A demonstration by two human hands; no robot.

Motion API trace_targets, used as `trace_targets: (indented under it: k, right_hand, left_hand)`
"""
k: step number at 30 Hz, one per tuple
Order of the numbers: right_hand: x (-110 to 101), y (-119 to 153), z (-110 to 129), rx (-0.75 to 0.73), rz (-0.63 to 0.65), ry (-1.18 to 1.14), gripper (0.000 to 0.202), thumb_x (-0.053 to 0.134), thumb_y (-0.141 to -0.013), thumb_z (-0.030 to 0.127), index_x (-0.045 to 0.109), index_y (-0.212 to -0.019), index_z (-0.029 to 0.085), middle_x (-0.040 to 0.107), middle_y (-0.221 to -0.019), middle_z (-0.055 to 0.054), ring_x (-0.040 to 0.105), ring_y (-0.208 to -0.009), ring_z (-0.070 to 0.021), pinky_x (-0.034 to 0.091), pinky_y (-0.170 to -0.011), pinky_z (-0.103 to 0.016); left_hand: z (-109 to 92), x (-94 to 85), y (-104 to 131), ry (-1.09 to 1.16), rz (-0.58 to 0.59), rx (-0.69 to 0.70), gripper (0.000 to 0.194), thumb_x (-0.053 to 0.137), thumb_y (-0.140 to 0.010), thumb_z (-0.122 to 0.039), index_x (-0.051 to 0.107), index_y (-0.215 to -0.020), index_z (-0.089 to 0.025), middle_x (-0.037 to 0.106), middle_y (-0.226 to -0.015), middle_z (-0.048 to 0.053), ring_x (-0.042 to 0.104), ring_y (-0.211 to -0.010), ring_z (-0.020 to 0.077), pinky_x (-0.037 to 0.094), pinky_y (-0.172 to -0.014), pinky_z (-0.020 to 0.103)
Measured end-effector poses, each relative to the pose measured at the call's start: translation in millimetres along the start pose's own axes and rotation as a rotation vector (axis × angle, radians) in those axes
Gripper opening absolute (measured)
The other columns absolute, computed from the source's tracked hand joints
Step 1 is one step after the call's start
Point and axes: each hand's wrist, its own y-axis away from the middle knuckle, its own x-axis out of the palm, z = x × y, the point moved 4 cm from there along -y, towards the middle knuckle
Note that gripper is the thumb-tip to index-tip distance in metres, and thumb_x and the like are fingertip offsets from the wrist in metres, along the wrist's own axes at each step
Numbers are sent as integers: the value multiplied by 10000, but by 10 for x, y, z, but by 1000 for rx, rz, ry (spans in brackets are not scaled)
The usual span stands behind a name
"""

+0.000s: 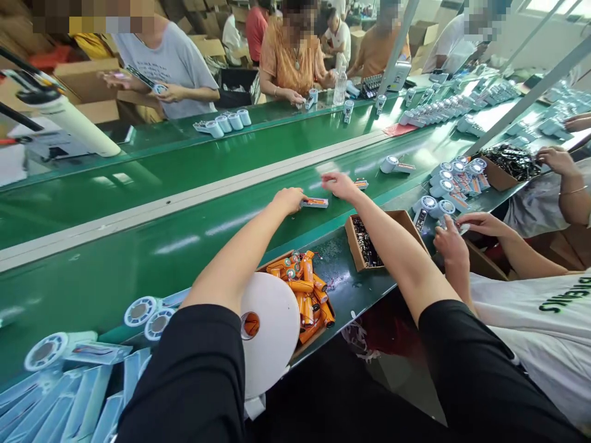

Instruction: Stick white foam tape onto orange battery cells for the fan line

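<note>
On the green conveyor belt, my left hand (pixel 289 200) is closed around one end of a pale blue handheld fan casing (pixel 318 202). Its open handle points right and shows an orange battery cell inside. Just right of it, my right hand (pixel 340 184) hovers over the belt, its fingers smeared by motion, so its grip cannot be told. A pale blurred patch lies beyond those fingertips. Partly hidden behind my right hand is another fan casing (pixel 361 184). Below my forearms, a cardboard box of orange battery cells (pixel 302 286) stands beside a large white reel (pixel 272 344).
A box of small dark parts (pixel 364 243) sits under my right forearm. Fan casings (pixel 83 375) are piled at lower left. A co-worker's hands (pixel 455 237) work at right beside grouped fans (pixel 457 178). A metal rail (pixel 184 200) divides the belt; people sit opposite.
</note>
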Motion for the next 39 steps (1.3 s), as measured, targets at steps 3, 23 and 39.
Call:
trace_targets:
  k: [3,23,39]
  right_hand:
    - [136,-53,76,0,117,99,363,693,-922,337,796,-1226,169,807,-1171,-88,717,-1020,-207,524,-925,-260]
    - [48,-152,84,168,167,429,364,827,-854,461,812,-897,99,788,-848,-151,729,-857,-249,547,-792,-310]
    - [665,3168,1455,-238,321,-620,309,672,-947,571,747,-1044,287,756,-845,-34,703,-668,-186,556,-608,-322]
  left_hand:
    - [-31,-22,-17,-15,-11,6,555,692,-868,-243,686,-1400,-402,668,-1412,35,677,-1211,279,538,-1032,362]
    - [-461,-452,627,170,-31,20,816,753,-913,-465,405,-1623,-265,304,-1734,141,409,-1522,427,409,-1212,510]
    - [-880,659,4541,419,-288,-369,956,865,-777,-342,392,-1604,-419,600,-1534,72,386,-1556,359,409,-1262,612]
